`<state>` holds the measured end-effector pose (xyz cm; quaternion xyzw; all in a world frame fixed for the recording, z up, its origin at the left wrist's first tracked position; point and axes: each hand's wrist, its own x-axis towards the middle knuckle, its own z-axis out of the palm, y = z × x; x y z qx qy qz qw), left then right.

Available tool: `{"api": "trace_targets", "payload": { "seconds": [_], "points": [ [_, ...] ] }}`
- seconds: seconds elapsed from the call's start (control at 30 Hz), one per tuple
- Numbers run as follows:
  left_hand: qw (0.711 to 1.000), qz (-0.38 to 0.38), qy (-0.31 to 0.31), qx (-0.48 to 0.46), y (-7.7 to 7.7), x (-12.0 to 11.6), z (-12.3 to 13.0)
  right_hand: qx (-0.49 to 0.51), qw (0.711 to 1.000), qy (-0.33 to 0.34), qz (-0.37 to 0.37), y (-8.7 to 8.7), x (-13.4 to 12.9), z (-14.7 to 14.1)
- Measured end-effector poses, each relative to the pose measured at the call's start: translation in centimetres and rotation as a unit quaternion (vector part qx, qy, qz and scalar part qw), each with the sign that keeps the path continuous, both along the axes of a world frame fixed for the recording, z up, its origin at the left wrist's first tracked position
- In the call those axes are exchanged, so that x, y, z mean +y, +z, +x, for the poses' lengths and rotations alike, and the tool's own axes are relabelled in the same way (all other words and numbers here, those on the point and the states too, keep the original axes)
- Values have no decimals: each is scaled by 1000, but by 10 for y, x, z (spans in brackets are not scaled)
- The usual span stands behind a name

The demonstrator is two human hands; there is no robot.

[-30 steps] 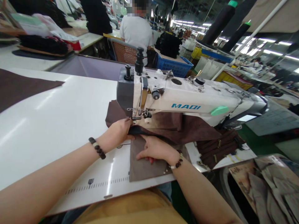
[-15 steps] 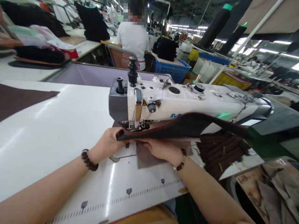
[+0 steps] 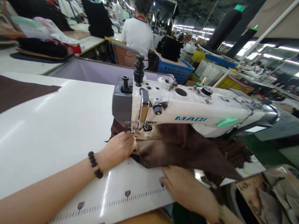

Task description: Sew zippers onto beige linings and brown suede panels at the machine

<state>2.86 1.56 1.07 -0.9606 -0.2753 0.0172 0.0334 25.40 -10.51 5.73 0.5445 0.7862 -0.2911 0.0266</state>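
Brown fabric (image 3: 161, 152) is spread under the head of a white sewing machine (image 3: 191, 109), and its loose part trails to the right. Just in front of the presser foot (image 3: 132, 132), my left hand (image 3: 119, 149) has its fingers closed on the fabric's left part. My right hand (image 3: 187, 186) is at the fabric's front edge, over the printed scale on the table. Motion blurs that hand, and most of its fingers are hidden, so its grip is unclear.
Another brown piece (image 3: 23, 91) lies on the white table (image 3: 77, 124) at left. Dark brown pieces (image 3: 235, 152) are piled right of the machine, near a bin with scraps (image 3: 273, 193). Thread cones (image 3: 224, 28) stand behind. A person in white (image 3: 137, 37) sits ahead, back turned.
The fabric, folded up in front of the machine before, now lies opened out toward me and the right. My right hand has moved right and nearer; my left stays near the needle.
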Motion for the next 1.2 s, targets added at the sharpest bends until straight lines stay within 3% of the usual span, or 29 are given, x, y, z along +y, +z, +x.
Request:
{"api": "trace_targets", "payload": {
  "seconds": [0.1,0.17,0.2,0.27,0.37,0.47,0.53,0.67,0.83,1.2],
  "points": [
    [1000,4,23,10,0,2,7,159,987,-4,-1,18,6,-9],
    [999,5,33,11,4,-2,6,203,973,-59,91,15,24,-24],
    [999,-3,42,12,8,-6,4,174,970,-85,144,8,35,-33],
    [997,-51,61,11,17,-14,-5,75,977,-74,185,-11,55,-49],
    [982,-182,59,-4,31,-18,-24,-19,985,-18,171,-36,69,-58],
    [965,-253,44,-48,33,-11,-33,-13,986,10,163,-44,70,-51],
    [970,-221,60,-86,26,-7,-31,3,985,17,170,-44,69,-44],
    [989,-56,96,-100,1,-10,-21,22,982,12,188,-45,71,-40],
    [987,47,66,-140,-23,-15,-23,25,981,21,191,-51,73,-39],
    [990,33,53,-123,-12,-5,-19,16,977,41,209,-51,85,-35]
  ]
}}
